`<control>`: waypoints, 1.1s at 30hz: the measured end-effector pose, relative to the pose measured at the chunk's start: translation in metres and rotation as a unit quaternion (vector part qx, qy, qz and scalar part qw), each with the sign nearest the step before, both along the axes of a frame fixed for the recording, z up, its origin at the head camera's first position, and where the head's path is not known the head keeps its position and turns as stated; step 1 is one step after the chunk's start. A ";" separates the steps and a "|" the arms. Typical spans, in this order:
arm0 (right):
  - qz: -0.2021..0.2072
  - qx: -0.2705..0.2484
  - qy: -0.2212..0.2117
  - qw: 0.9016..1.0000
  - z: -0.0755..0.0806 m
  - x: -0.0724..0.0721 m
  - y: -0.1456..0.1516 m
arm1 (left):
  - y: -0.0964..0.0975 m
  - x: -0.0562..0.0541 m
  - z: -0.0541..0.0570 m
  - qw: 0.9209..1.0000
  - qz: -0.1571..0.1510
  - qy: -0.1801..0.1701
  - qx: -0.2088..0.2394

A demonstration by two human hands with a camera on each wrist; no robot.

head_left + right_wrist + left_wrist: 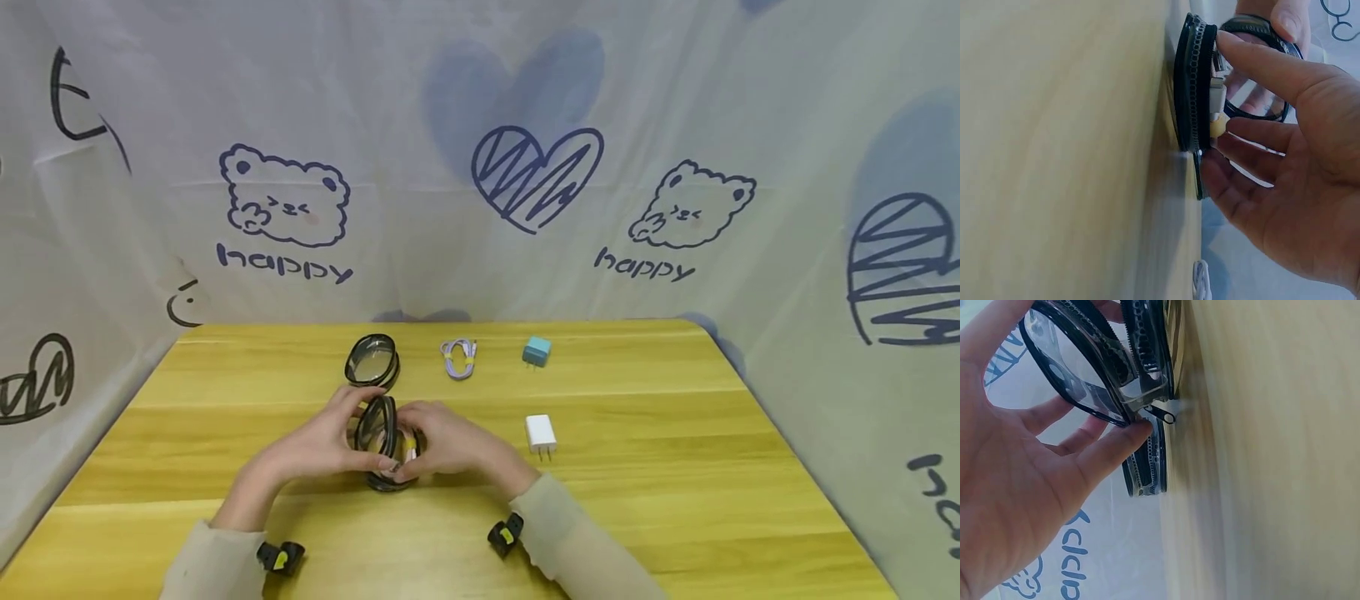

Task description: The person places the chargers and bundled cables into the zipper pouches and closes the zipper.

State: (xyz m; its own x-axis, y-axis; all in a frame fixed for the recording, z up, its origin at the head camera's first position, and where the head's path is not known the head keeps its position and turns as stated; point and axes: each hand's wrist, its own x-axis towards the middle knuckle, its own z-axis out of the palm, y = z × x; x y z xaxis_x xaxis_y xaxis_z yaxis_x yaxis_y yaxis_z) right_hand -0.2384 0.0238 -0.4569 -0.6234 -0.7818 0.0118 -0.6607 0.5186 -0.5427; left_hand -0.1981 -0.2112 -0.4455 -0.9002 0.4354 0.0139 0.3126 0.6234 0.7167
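A round clear zip pouch (390, 482) with black trim stands opened on the table, its lid (1066, 365) tilted up. My left hand (318, 442) grips the lid, thumb at the lower edge beside the black zipper pull (1160, 414). On the other side, my right hand (453, 443) holds the pouch's lower part by its rim, thumb and fingers spread around it. Inside lies a white cable plug (1217, 100) with a yellow tie (1217, 127), partly hidden by the right hand.
A second round clear pouch (372, 361) lies just behind the hands. Farther right are a coiled lilac cable (470, 358) with yellow ties, a blue plug adapter (536, 350) and a white plug adapter (540, 432). A printed curtain (420, 250) borders the wooden table (675, 483).
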 end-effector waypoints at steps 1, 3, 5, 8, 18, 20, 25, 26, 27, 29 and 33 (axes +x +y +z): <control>0.000 -0.001 -0.002 1.000 0.002 -0.001 0.002 | 0.001 -0.001 0.001 1.000 -0.001 0.002 -0.002; -0.006 -0.006 -0.012 1.000 0.005 -0.004 0.006 | 0.001 -0.003 0.002 1.000 -0.006 0.006 -0.003; -0.017 -0.008 -0.021 1.000 0.007 -0.006 0.010 | 0.002 -0.005 0.004 1.000 -0.006 0.009 -0.004; -0.029 -0.012 -0.041 0.999 0.009 -0.007 0.013 | 0.002 -0.006 0.005 1.000 -0.003 0.003 -0.006; -0.037 0.016 0.005 0.999 0.001 -0.001 0.010 | 0.001 -0.004 0.000 1.000 0.003 -0.025 -0.006; -0.035 0.023 0.008 0.999 0.000 0.000 0.009 | 0.000 -0.003 0.000 1.000 0.003 -0.027 -0.003; -0.029 0.045 0.016 0.998 -0.001 0.002 0.007 | -0.006 -0.003 0.000 0.999 -0.003 -0.044 0.021; -0.028 0.046 0.016 0.998 -0.002 0.002 0.007 | -0.008 -0.002 0.000 0.998 -0.008 -0.049 0.032; -0.026 0.049 0.017 0.998 -0.002 0.003 0.007 | -0.010 -0.002 0.000 0.997 -0.016 -0.059 0.048; -0.024 0.051 0.020 0.998 -0.002 0.003 0.007 | -0.014 -0.001 0.001 0.993 -0.030 -0.077 0.082; -0.024 0.052 0.023 0.998 -0.002 0.002 0.008 | -0.019 -0.002 0.002 0.985 -0.060 -0.096 0.134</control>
